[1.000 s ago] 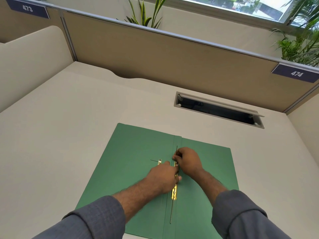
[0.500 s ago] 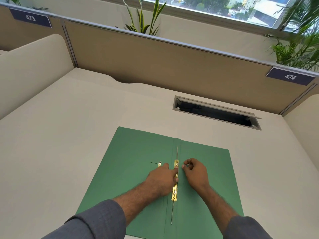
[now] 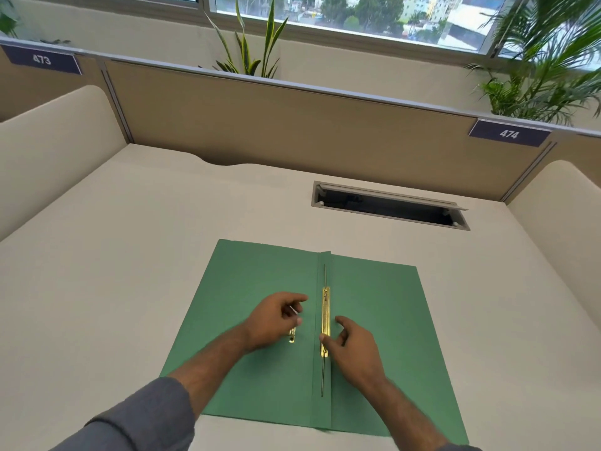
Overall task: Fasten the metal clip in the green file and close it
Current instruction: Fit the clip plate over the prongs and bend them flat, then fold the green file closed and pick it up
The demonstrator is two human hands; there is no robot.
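Left hand [image 3: 276, 320], fingers loosely curled, pinches a thin metal piece above the left leaf of the green file [image 3: 374, 320] (a small brass fitting [image 3: 291, 337] shows beneath it). Right hand [image 3: 353, 346], half open and holding nothing, touches the brass clip bar [image 3: 325, 320] near its lower end. File lies open near the desk [image 3: 130, 255] front edge; the clip runs along its spine. Step in hand, apparently: fastening. Next move likely needs the loose piece seated on the bar before closing.
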